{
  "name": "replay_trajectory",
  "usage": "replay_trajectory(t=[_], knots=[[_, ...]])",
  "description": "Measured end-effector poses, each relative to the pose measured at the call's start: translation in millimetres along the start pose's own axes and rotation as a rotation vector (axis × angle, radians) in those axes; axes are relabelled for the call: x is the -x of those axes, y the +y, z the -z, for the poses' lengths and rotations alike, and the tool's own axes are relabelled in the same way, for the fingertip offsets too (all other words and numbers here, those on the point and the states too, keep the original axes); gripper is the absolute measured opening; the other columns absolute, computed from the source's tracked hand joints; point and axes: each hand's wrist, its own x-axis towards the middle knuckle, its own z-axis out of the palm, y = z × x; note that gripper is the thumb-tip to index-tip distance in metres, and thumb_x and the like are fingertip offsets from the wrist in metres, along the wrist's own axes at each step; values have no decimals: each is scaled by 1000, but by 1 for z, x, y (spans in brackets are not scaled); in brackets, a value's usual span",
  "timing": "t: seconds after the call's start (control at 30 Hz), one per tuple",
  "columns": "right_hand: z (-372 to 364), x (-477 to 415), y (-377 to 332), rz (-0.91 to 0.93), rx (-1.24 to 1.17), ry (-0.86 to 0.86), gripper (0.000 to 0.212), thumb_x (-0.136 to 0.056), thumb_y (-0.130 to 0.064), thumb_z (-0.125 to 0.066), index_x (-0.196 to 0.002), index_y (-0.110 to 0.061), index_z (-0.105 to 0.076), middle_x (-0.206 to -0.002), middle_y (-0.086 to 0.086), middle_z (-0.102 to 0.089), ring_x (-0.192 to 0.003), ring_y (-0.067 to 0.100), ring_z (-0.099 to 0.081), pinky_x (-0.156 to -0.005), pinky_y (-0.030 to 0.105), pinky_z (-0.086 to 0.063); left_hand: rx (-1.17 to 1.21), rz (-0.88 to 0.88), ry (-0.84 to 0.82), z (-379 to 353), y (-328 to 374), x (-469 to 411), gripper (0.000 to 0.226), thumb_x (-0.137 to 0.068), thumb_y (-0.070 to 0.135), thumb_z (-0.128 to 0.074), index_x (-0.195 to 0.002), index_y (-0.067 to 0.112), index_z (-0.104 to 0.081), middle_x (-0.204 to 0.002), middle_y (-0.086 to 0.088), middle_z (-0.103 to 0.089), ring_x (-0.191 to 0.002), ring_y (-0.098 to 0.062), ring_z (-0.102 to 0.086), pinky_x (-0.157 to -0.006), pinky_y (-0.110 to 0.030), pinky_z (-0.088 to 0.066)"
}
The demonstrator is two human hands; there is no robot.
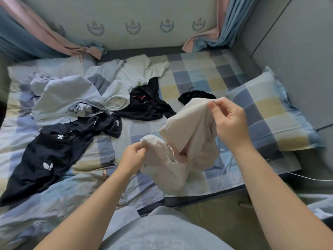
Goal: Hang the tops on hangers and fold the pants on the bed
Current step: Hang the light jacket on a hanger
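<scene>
Head view: both hands, left (pixel 132 156) low, right (pixel 228 120) raised, pinching beige garment (pixel 187 134).

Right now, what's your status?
Left hand and right hand both pinch the beige garment, held above the bed. Dark and pale clothes heaped left. Nothing blocking.

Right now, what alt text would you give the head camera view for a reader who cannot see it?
Seen from above, a person's left hand and right hand hold up a crumpled cream garment over a checked bed. To the left lie scattered dark clothes and pale blue clothes; a checked pillow sits at the right.
</scene>
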Motion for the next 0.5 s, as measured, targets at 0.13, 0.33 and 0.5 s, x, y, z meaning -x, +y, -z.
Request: replay_trajectory(t=[0.13,0.33,0.5], knots=[[-5,0,-45,97,26,59,22,-103,-24,-56,-87,-14,-68,-71,-3,-62,-71,15,-55,-66,30,-44,-7,30,173,48,-8,3,20,-98,20,-52,-92,6,-65,-90,-10,-67,-88,-27,-59,-66,-32,-42],[-57,14,-113,197,-101,60,20,-103,-19,-56,-85,-19,-66,-72,5,-61,-70,8,-53,-67,23,-43,-1,-80,37,117,-9,23,51,-91,49,-66,-132,21,-58,-129,6,-57,-121,-15,-53,-102,-38,-46],[-113,28,-153,156,-272,-71,24,-103,-17,-56,-81,-13,-66,-73,5,-57,-71,15,-52,-68,33,-43,448,-40,-319,162,39,51,54,-94,72,-26,-106,44,-71,-117,18,-69,-118,-9,-58,-111,-38,-33]])
